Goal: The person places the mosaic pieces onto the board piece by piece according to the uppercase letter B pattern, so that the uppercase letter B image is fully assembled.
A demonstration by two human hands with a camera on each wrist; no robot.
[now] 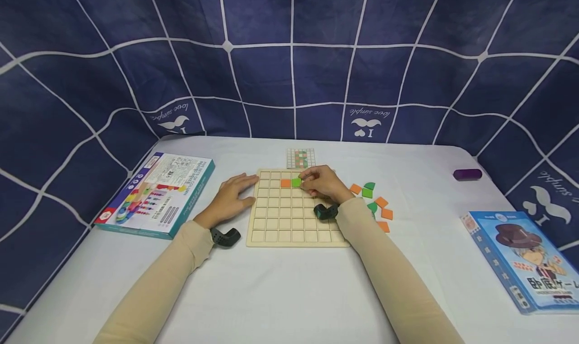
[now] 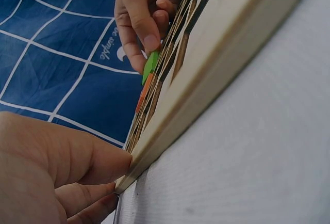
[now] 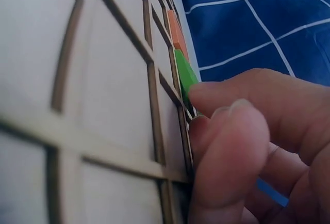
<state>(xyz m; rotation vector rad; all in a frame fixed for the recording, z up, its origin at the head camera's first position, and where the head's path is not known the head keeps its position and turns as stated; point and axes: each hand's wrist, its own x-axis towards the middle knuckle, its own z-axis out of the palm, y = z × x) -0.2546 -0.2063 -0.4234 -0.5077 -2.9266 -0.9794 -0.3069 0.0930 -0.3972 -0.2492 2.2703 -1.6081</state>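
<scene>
A wooden grid board (image 1: 279,223) lies flat on the table. In its second row from the far edge sits an orange square tile (image 1: 286,183), with a green tile (image 1: 296,182) right beside it. My right hand (image 1: 323,183) pinches the green tile at its right edge between thumb and finger; in the left wrist view the green tile (image 2: 150,68) stands slightly tilted over the grid. My left hand (image 1: 230,198) rests at the board's left side, fingers extended and thumb touching the edge, as the left wrist view also shows.
A small pattern card (image 1: 300,158) lies beyond the board. Several loose orange and green tiles (image 1: 381,202) are scattered to its right. A teal-edged game box (image 1: 158,195) lies left, a blue box (image 1: 526,258) right, and a purple cylinder (image 1: 468,174) at the far right.
</scene>
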